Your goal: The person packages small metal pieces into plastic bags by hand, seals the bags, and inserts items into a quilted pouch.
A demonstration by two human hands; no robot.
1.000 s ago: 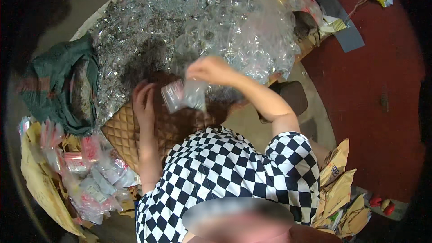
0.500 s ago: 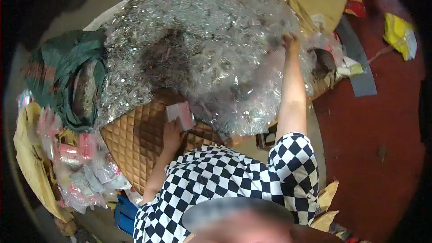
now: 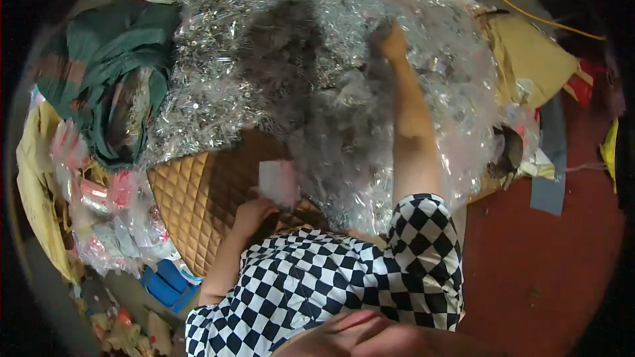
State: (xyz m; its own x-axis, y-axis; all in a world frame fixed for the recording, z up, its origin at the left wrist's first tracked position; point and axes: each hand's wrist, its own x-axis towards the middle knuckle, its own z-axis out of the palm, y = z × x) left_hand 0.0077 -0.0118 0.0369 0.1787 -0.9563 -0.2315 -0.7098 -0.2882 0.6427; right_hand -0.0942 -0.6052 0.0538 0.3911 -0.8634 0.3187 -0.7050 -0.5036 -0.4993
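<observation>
My left hand is closed on the lower edge of a small flat plastic bag, whitish with a pink-red side. It holds the bag over the brown quilted cloth, close to my body. Stretched far forward, my right hand is over a wide heap of small shiny pieces, many of them looking like metal and clear plastic. Its fingers are blurred and in shadow, so whether they grip anything does not show.
A dark green woven sack lies at the left. Below it are clear and pink plastic packets and a blue plastic object. At the right lie a tan sack, a grey strip and a dark red floor.
My right hand has moved left and farther forward over the heap. My left hand still holds the small bag near the quilted cloth. The whole view has shifted.
</observation>
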